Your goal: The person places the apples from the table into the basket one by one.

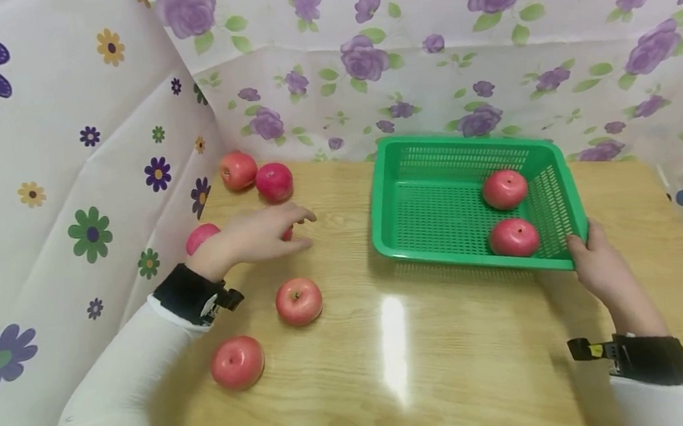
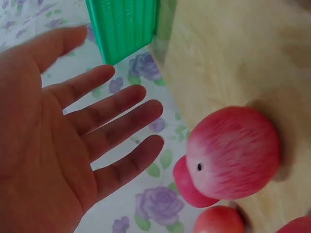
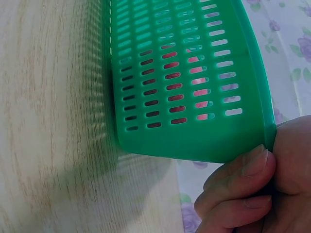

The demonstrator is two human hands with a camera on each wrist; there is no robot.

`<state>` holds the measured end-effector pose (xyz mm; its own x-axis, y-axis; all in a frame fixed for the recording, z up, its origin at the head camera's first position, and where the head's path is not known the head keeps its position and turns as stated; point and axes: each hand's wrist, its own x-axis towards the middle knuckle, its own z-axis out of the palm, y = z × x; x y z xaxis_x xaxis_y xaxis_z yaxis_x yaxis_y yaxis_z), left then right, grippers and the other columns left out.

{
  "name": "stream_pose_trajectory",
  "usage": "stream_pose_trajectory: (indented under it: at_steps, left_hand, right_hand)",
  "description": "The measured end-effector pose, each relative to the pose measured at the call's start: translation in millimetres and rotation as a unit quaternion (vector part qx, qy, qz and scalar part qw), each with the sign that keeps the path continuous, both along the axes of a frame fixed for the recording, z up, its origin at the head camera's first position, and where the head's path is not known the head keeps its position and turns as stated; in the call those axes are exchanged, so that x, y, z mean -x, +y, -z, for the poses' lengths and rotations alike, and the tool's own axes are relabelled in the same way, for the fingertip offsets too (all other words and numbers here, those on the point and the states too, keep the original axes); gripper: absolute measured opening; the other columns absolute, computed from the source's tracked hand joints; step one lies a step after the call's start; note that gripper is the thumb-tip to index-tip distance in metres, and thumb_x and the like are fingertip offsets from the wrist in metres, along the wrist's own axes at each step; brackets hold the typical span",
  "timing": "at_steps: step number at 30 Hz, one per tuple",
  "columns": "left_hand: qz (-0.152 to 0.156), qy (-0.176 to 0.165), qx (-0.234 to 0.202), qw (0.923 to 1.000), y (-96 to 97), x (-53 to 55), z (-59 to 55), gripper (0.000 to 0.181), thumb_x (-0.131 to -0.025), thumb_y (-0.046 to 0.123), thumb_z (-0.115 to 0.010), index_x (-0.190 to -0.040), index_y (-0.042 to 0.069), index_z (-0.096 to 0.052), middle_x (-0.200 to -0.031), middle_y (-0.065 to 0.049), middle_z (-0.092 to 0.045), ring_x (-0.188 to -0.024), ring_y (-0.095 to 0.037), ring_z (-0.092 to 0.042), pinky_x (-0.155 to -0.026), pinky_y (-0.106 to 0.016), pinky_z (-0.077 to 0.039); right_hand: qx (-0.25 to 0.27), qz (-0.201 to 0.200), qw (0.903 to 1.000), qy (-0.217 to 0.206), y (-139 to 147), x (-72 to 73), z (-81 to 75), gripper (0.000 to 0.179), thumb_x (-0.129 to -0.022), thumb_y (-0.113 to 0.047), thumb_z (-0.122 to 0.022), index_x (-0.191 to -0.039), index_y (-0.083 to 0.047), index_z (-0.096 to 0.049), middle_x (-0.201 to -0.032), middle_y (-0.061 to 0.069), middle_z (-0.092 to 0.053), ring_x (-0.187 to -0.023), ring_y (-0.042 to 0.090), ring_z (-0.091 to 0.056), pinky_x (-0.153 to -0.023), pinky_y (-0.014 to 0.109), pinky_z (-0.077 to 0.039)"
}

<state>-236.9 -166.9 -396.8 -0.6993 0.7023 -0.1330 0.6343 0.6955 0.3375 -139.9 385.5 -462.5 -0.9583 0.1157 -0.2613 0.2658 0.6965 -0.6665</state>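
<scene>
My left hand hovers over the table's left side with its fingers spread and nothing in its grasp. Under it a red apple is mostly hidden; in the left wrist view, a streaked pinkish-red apple lies beyond the fingertips. The right hand grips the near right corner of a green plastic basket. Thumb and curled fingers pinch its rim in the right wrist view. Inside the basket's right half are two apples, one farther back and one nearer.
Two apples, one lighter and one darker, touch at the back left corner. Another apple shows behind the left wrist. Nearer me lie two more, one right of the other. Flowered sheeting borders the wooden table.
</scene>
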Motion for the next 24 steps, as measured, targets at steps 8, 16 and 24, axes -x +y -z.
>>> stream_pose_trajectory:
  at_steps: [8, 16, 24]
  left_hand:
    - [0.036, -0.021, -0.003, 0.9991, -2.8, -24.7, 11.9, 0.066, -0.085, 0.050, -0.071, -0.138, 0.018, -0.053, -0.137, -0.002, -0.051, -0.118, -0.015, -0.049, -0.097, -0.041, -0.049]
    - [0.049, -0.083, 0.055, 0.9938, -0.2, -36.1, 21.4, 0.082, -0.075, 0.055, -0.077, -0.144, 0.026, -0.045, -0.135, 0.001, -0.045, -0.113, -0.015, -0.049, -0.089, -0.034, -0.050]
    - [0.079, -0.127, 0.081, 0.9854, 0.2, -42.8, 30.8, 0.094, -0.067, 0.054, -0.085, -0.146, 0.027, -0.041, -0.131, -0.002, -0.045, -0.112, -0.012, -0.045, -0.094, -0.034, -0.048]
  right_hand:
    - [-0.003, -0.008, 0.9999, 0.011, 0, -1.6, -2.3, 0.071, -0.108, -0.039, -0.018, -0.152, 0.007, 0.013, -0.138, 0.048, -0.025, -0.121, 0.063, -0.030, -0.093, 0.078, -0.030]
    - [-0.019, -0.034, 0.9989, 0.028, 3, 1.7, -1.8, 0.068, -0.108, -0.032, -0.019, -0.150, 0.012, 0.013, -0.123, 0.045, -0.036, -0.099, 0.052, -0.048, -0.071, 0.055, -0.048]
    - [-0.024, -0.042, 0.9983, 0.032, 5, 0.1, 5.1, 0.068, -0.109, -0.031, -0.020, -0.149, 0.014, 0.012, -0.117, 0.044, -0.040, -0.092, 0.047, -0.052, -0.063, 0.044, -0.049]
